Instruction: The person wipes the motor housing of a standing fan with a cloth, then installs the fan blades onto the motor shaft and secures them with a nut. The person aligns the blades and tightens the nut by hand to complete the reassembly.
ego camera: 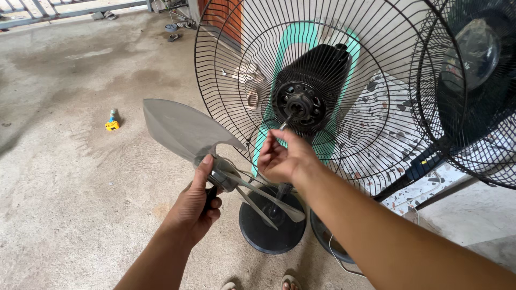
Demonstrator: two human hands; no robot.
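Pedestal fan stands partly stripped. Front guard is off; rear wire guard (226,70) stays mounted, thin black radial wires. Motor housing (314,80), black ribbed plastic, faces the camera with its bare steel shaft (285,122) poking out, nothing on it.

Left hand (196,207) holds the fan blade (188,131) by the hub, fingers wrapped shut around it, thumb up along the side. Blade is off the fan, low and left of the motor: translucent grey plastic, broad curved paddles, one raised at left, others pointing down to the right.

Right hand (282,158) is at the shaft tip, fingertips pinched together there; whether they grip the shaft itself or a small part, cannot tell.

Judgement: blade and front guard are separated from the motor; rear guard and motor remain assembled on the stand.

Round black base (271,223) sits on rough, stained concrete floor (70,177). Second fan (473,80), guard closed, leans in at right. Small yellow and blue object (112,122) lies far left.
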